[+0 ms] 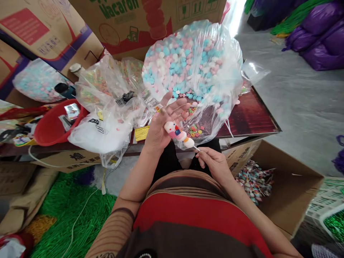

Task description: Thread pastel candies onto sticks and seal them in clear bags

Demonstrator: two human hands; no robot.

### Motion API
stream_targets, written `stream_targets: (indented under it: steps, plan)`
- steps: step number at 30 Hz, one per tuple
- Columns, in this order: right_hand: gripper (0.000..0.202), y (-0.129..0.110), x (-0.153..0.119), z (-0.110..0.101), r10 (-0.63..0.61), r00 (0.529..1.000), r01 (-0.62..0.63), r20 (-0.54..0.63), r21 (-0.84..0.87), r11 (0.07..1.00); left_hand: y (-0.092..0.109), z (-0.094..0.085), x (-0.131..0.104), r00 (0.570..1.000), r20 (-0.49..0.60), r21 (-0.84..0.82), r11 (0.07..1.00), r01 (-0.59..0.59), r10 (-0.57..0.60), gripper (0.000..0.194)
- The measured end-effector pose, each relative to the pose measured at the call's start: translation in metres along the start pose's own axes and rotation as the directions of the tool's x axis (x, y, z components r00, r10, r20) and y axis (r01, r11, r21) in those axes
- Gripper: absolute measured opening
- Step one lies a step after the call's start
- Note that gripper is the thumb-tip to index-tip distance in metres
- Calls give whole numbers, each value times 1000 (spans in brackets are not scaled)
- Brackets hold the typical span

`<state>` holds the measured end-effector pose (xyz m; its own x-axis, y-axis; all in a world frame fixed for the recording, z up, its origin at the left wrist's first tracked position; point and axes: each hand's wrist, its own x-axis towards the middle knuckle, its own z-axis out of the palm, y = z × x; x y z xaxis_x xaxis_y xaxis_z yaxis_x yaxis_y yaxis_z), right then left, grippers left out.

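Note:
My right hand (211, 159) pinches the thin white stick of a marshmallow lollipop (177, 132), its fingers closed. The lollipop is a row of soft pink, white and orange pieces with a blue and red pattern on one side, tilted up to the left. Beside its upper end is my left hand (168, 120), palm up with fingers apart; whether the palm touches the candy I cannot tell. Behind the fingers lie small clear printed wrappers (151, 102). A large clear bag (193, 61) of pink, blue and white candies stands just beyond, with small ring candies (195, 130) near its front.
On the left are a white plastic bag (100, 134), a red basin (51, 125) and a bundle of yellow ties (142, 133). Cartons (126, 32) stand behind the dark red table (252, 113). An open cardboard box (285, 193) of finished lollipops sits at lower right.

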<state>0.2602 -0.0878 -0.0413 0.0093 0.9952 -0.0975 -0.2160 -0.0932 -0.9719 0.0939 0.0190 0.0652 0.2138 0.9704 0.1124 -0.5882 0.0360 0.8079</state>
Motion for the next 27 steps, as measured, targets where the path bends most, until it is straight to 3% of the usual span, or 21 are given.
stream_targets:
  steps: [3, 7, 11, 14, 16, 18, 20, 23, 25, 27]
  plan:
    - [33, -2, -1, -2, -16, 999, 12, -45, -77, 997, -5, 3, 5, 986, -159, -10, 999, -53, 51, 30]
    - [35, -5, -3, -4, -49, 990, 35, -133, -106, 994, -21, 2, 6, 972, -233, -34, 998, -47, 38, 32]
    - [41, -9, -6, -3, 99, 995, -99, 9, 90, 991, -26, -3, 7, 980, -198, -53, 998, -23, 13, 36]
    - [39, -10, -6, 0, 211, 963, -250, 169, 253, 935, -25, -5, 7, 973, -226, 10, 999, 41, -37, 42]
    - [37, -7, -5, 2, 231, 947, -286, 222, 262, 922, -25, -5, 7, 976, -213, 15, 999, 46, -42, 42]
    - [35, -3, -5, 4, 190, 966, -222, 174, 189, 956, -27, -5, 7, 986, -164, -6, 1000, 13, -14, 40]
    - [37, 1, -5, 5, 85, 996, -86, 26, 30, 996, -30, -3, 6, 993, -116, -22, 1000, -13, 10, 38]
    - [35, 2, -4, 8, -49, 985, 20, -163, -180, 984, -35, 2, 3, 990, -142, 9, 1000, 25, -23, 40]
    - [36, 0, -1, 12, 10, 987, -28, -160, -108, 994, -37, 4, 1, 981, -187, 33, 997, 67, -60, 41]
    - [37, -3, 1, 14, 139, 988, -135, -64, 71, 988, -37, 5, 0, 975, -207, 40, 995, 91, -81, 43]
